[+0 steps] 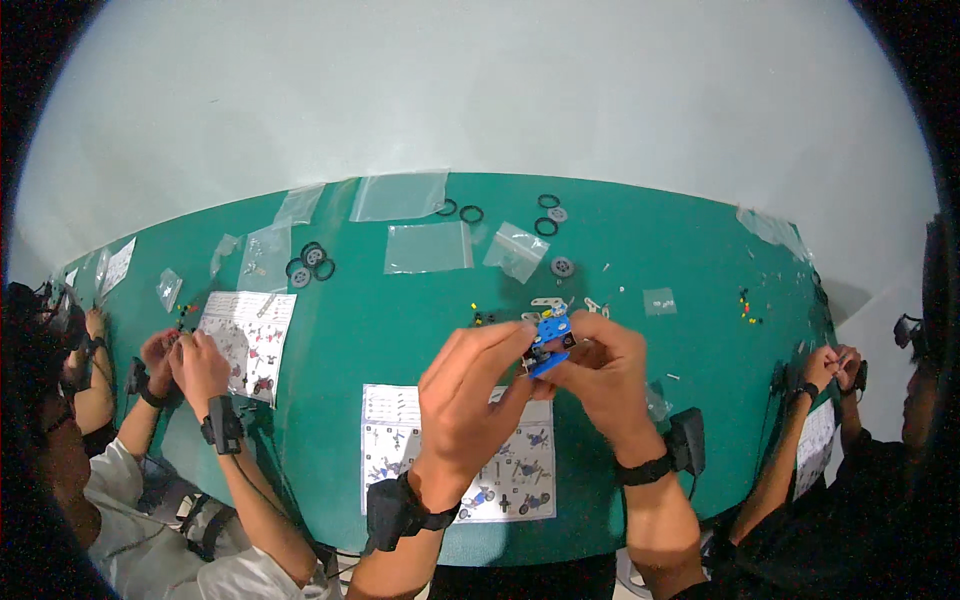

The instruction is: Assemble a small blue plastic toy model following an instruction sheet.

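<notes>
Above the near part of the green table, both my hands grip a small blue and black toy model assembly. My left hand pinches its left side, while the fingers of my right hand close on its right side. A blue plate shows on top and another blue piece at the bottom, with dark parts between them. My fingers hide some of it. Beneath my left hand lies a printed instruction sheet with pictures of a blue motorcycle. Just beyond my fingertips rest silver perforated strips.
Black tyre rings, grey wheel hubs and clear plastic bags lie farther back on the green table. Small yellow and black pieces sit left of the model. Co-workers' hands are busy left and right.
</notes>
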Demonstrator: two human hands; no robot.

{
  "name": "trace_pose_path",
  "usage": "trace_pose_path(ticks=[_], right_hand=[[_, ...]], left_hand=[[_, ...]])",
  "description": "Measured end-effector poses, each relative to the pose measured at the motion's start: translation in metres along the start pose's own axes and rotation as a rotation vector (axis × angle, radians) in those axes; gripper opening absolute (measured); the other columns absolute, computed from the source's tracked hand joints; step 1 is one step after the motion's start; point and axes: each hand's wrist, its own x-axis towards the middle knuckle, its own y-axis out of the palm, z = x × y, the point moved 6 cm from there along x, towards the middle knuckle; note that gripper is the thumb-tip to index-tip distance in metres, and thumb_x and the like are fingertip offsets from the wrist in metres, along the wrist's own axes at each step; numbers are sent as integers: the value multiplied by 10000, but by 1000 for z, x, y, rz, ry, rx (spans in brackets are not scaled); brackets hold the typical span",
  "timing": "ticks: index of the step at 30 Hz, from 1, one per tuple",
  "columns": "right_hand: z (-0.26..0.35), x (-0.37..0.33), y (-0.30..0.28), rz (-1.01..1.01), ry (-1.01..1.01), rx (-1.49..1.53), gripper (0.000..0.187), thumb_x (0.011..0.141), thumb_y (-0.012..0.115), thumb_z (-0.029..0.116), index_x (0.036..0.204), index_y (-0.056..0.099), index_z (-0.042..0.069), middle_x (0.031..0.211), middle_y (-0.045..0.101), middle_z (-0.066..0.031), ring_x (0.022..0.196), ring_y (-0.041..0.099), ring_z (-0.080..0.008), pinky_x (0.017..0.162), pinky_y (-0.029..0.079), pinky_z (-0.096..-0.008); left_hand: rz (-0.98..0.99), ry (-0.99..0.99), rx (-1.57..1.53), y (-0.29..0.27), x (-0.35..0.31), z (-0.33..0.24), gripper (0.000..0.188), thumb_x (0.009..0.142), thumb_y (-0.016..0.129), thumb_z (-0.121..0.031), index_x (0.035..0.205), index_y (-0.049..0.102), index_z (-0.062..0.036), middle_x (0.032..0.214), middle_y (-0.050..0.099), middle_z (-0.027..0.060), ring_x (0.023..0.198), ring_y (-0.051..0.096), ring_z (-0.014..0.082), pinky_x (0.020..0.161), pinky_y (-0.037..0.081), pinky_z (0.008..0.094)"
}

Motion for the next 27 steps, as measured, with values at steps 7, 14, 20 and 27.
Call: trace_pose_path(ticks=[7,14,20,27], right_hand=[[5,1,-8,18,22,-24,212,834,793,-65,1016,687,-38,913,718,-79,798,728,-150,690,606,-276],[8,-2,-7,77,-18,-82,247,815,815,-62,1034,707,-25,997,679,-49,921,711,-138,774,607,-281],[18,-2,-6,65,-160,-174,223,825,805,-54,1026,712,-32,1005,680,-67,931,666,-119,769,558,-257],[22,-7,0,48,-157,-168,220,818,795,-73,1019,714,-36,1007,689,-78,921,665,-130,784,545,-269]], left_hand=[[32,69,-25,5,-2,-9,340,733,788,92,1056,756,-10,1135,728,128,924,722,271,758,593,351],[-10,240,116,0,-8,-13,262,743,792,20,999,777,-34,1152,734,141,943,733,280,787,606,346],[-37,223,130,0,-7,-17,236,752,776,29,983,775,-18,1130,745,177,941,746,289,765,619,335],[-94,131,51,-3,-7,-18,253,740,768,96,979,762,12,1109,749,193,928,752,300,790,618,353]])
